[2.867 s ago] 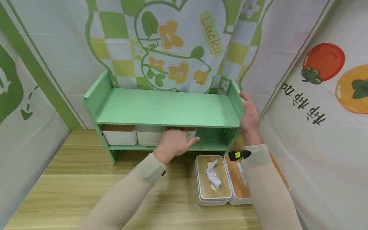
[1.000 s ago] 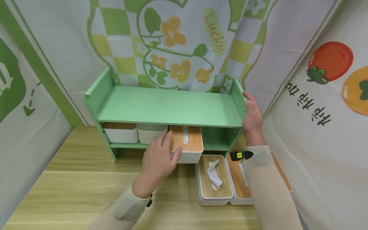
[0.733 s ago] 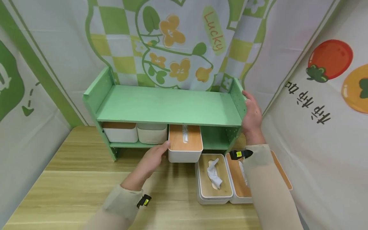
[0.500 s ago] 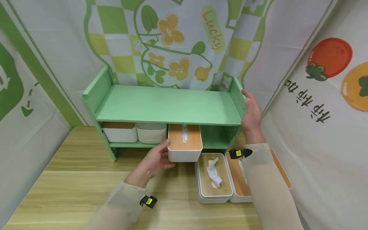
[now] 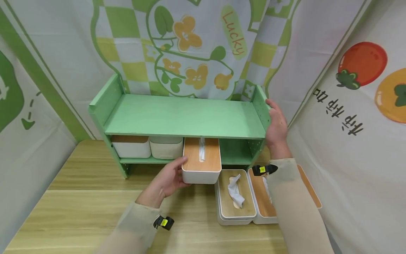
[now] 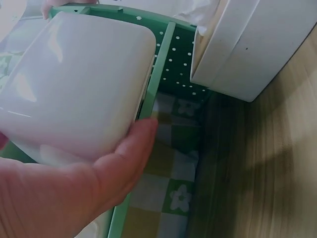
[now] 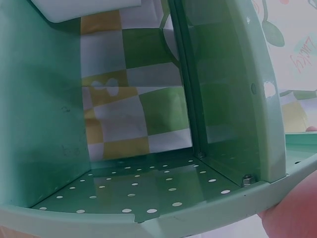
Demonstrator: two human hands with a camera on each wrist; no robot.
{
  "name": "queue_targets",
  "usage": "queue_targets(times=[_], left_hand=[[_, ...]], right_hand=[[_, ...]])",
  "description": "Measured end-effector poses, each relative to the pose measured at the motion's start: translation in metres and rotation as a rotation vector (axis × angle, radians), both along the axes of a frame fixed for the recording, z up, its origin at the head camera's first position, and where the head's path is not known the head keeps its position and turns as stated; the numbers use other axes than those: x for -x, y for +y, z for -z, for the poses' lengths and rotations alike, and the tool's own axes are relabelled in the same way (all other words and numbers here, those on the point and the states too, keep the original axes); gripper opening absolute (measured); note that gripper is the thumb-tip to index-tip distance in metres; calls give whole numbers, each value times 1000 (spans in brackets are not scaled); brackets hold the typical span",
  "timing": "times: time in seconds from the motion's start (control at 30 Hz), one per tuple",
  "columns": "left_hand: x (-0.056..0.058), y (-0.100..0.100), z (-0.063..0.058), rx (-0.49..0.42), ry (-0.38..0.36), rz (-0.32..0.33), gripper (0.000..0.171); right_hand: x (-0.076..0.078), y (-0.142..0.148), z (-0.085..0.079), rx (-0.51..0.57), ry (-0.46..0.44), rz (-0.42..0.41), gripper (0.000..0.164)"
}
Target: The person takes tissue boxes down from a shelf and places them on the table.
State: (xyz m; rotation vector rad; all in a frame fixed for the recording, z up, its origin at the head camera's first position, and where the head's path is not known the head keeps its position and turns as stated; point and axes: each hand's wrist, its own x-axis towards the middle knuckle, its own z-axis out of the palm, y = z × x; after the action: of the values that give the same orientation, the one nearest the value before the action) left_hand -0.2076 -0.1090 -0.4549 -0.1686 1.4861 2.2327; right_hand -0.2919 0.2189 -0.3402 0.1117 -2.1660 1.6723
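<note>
My left hand (image 5: pixel 167 179) grips a white tissue box (image 5: pixel 201 177) with a wood-look lid and a tissue in its slot. The thumb lies at the lid's left edge, with fingers under the box. Its front juts out of the green shelf's (image 5: pixel 187 116) lower level, while the back stays under the top board. In the left wrist view, the box's white underside (image 6: pixel 84 84) faces the camera above the thumb. My right hand (image 5: pixel 277 128) holds the shelf's right side panel from outside, fingertips at its upper edge; the right wrist view catches part of that hand (image 7: pixel 292 210).
Left of the held box, a wood-lidded white box (image 5: pixel 131 147) and a cream box (image 5: pixel 166 149) sit on the lower level. On the wooden table (image 5: pixel 95 211), at the front right, stand a pale-lidded tissue box (image 5: pixel 226 208) and an orange-brown-lidded one (image 5: pixel 260 192), partly behind my right sleeve.
My left hand has drawn the tissue box forward from the lower level, then shifted from its top to its left side and underside. My right hand stays at the side panel.
</note>
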Motion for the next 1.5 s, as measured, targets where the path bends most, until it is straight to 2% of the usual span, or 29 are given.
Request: queue_targets(times=[0.23, 0.4, 0.6, 0.9, 1.13, 1.5], left_hand=[[9, 3, -1, -17, -40, -17, 77], [7, 2, -1, 29, -58, -6, 72], [7, 2, -1, 19, -71, 13, 73], [4, 0, 4, 104, -31, 24, 72], [-5, 0, 2, 132, -15, 37, 73], [-31, -6, 1, 155, 17, 87, 67]], right_hand=[[0, 0, 1, 8, -31, 6, 46], [0, 0, 2, 4, -32, 12, 46], [0, 1, 2, -23, -4, 20, 46], [1, 1, 3, -14, 2, 14, 47], [0, 1, 3, -4, -14, 8, 46], [-1, 1, 1, -29, -6, 22, 46]])
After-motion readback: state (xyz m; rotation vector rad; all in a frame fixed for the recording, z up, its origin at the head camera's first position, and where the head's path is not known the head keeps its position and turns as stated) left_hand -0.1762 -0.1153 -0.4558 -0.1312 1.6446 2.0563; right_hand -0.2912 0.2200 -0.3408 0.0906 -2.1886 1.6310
